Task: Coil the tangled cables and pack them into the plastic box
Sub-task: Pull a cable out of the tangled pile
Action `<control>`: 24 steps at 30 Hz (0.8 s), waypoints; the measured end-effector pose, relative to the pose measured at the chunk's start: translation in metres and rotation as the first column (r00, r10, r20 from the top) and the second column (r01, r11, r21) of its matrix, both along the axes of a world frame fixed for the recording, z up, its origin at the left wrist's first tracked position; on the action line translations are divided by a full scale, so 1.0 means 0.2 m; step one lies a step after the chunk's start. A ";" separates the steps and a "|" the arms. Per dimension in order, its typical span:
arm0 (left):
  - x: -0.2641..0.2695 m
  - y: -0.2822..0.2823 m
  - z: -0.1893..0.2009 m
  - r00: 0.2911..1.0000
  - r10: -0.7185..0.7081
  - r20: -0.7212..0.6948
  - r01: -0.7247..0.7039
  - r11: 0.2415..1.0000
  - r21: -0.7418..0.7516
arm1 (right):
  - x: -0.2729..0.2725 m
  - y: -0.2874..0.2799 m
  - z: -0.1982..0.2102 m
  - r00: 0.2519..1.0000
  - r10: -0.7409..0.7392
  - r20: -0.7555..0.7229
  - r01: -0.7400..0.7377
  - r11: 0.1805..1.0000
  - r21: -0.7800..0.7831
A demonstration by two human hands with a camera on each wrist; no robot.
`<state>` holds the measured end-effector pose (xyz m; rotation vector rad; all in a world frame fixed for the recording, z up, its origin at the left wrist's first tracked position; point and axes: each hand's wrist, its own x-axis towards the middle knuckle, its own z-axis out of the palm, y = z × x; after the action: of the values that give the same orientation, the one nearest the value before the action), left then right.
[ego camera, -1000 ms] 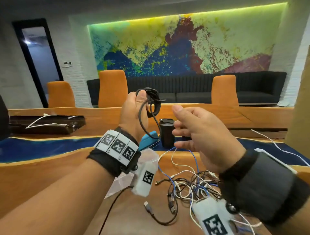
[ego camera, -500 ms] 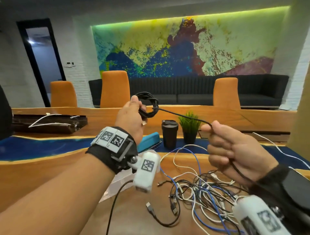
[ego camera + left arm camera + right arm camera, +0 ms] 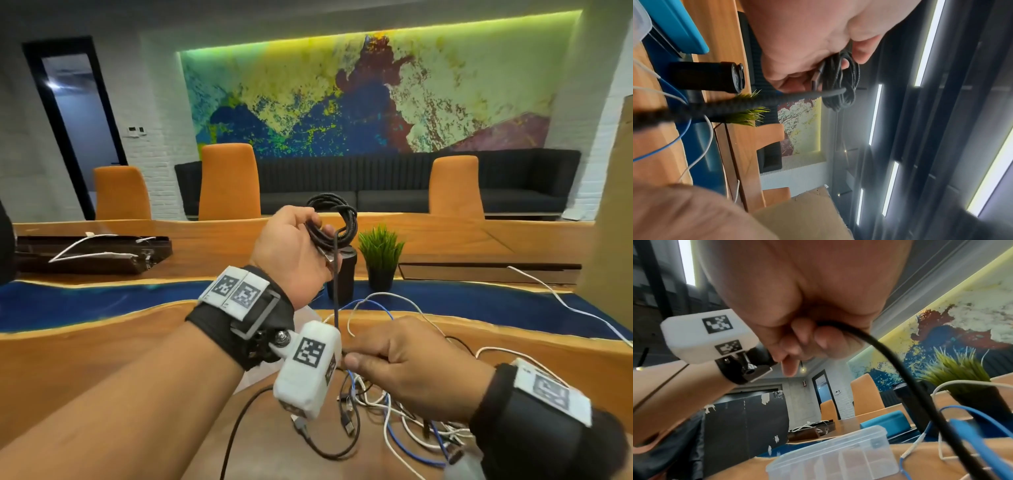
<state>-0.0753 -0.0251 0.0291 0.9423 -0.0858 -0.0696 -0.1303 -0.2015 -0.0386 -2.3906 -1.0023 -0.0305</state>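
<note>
Left hand (image 3: 291, 253) is raised above the table, fingers curled around the coiled black cable (image 3: 337, 219). Right hand (image 3: 411, 366) sits low over the tangled cables (image 3: 404, 414), fist closed, pinching the black cable's hanging tail. Plastic box (image 3: 838, 456) sits on the wooden table (image 3: 102, 359).

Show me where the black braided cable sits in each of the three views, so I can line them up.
Head: black braided cable coiled in the left hand, upper centre, one strand dropping to the right hand.
Left wrist: coil upper centre, strand running left.
Right wrist: strand curving from fist to lower right.
Shared landmark: green plant.
</note>
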 end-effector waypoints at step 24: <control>0.04 0.11 -0.18 0.995 0.070 0.070 -0.096 0.864 0.495 | 0.02 0.06 -0.07 0.999 0.027 0.018 -0.028 0.998 0.062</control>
<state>-0.0675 -0.0034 -0.0074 1.4674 -0.0737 0.0141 -0.1261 -0.1895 -0.0524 -2.3234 -1.0268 -0.0716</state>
